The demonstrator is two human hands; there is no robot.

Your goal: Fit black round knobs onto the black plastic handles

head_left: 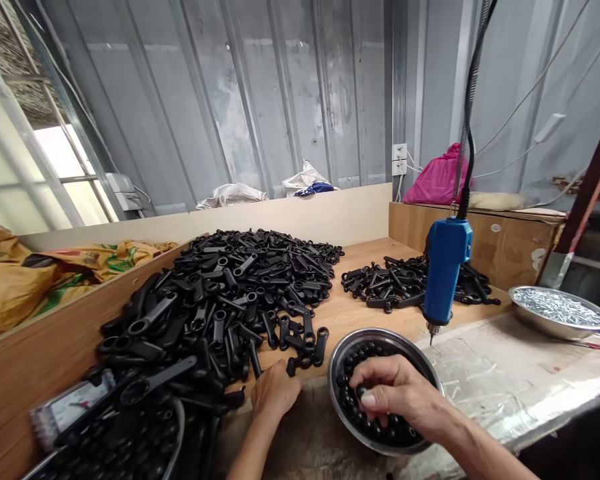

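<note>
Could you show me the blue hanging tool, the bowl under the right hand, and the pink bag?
Blue hanging tool (pixel 441 273), head view: mid-body.
Bowl (pixel 380 334), head view: far rim.
Pink bag (pixel 433 180), head view: front side.

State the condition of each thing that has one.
Large pile: heaped, loose
Left hand: curled at that pile's edge, grip unclear
Right hand: pinching a black round piece
Near bowl: upright, holding black pieces
Far bowl: upright, heaped with silver pieces
Blue driver: hanging, pointing down; power unclear
Smaller pile: spread, loose
Pink bag: bunched up
</note>
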